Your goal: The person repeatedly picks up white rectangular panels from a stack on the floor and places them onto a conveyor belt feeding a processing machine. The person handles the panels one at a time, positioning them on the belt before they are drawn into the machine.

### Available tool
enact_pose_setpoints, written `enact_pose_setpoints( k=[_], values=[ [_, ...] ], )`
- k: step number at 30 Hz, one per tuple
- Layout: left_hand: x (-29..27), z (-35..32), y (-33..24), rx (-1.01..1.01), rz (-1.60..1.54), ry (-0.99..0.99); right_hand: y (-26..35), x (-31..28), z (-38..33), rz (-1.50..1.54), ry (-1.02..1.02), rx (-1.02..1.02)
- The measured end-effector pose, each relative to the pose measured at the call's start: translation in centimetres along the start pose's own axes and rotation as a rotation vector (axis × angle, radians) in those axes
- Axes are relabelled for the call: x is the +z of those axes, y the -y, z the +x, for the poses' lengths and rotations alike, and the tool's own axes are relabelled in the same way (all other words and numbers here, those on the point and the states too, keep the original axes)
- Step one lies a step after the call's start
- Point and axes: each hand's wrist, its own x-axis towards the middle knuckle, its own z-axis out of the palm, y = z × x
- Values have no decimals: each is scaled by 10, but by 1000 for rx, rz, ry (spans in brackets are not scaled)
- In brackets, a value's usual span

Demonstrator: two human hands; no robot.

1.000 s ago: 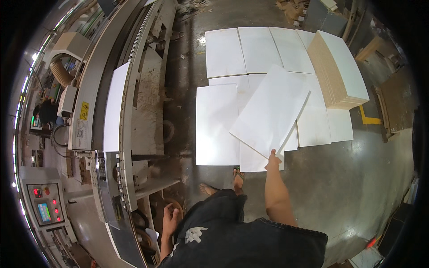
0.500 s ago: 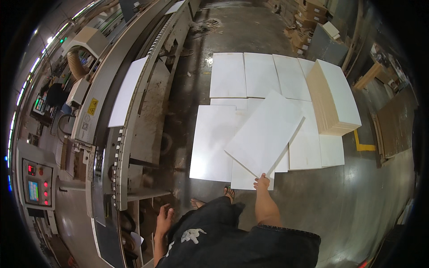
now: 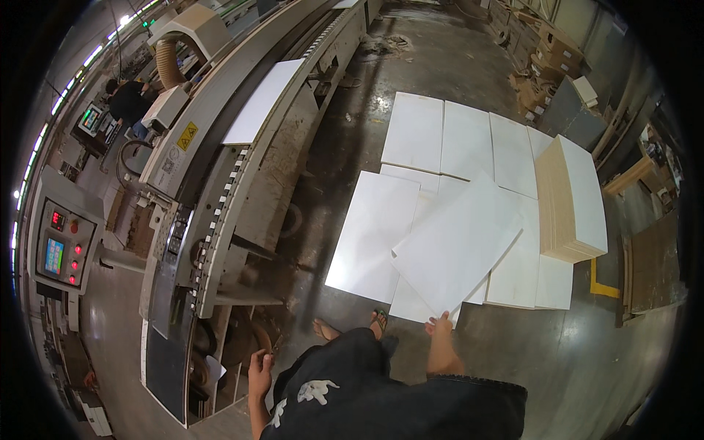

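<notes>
My right hand (image 3: 438, 324) grips the near corner of a white rectangular panel (image 3: 462, 246), its fingers at the board's edge. The panel lies skewed across other white panels spread over the floor, including a white panel (image 3: 372, 238) to its left. Low at the left, beside the machine, my left hand (image 3: 260, 367) hangs with loosely curled fingers and holds nothing that I can see. Another white panel (image 3: 265, 103) rests on the long machine's bed.
The long machine (image 3: 242, 183) runs along my left, with a control panel (image 3: 62, 242) at its near end. A tall stack of boards (image 3: 572, 198) stands at the right. Cardboard boxes (image 3: 557, 59) are piled at the back. Across the machine is another person (image 3: 130, 101).
My view has turned left, so the scene sits farther right. My right hand stays at the panel's corner, and the panel has swung slightly. The left hand's fingers are more curled.
</notes>
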Motion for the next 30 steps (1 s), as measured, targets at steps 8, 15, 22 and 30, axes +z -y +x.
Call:
enact_pose_setpoints(
  k=[8,15,22,30],
  values=[
    [42,58,-10,-254,-389,427,-67,-12,-62,653,190,169],
    [243,116,-41,-519,-211,776,-97,16,-86,460,413,168],
    [344,103,-61,-351,-355,289,-91,38,-185,454,1024,317],
    [205,137,-21,15,-165,-314,-52,70,-145,475,406,182]
  ],
)
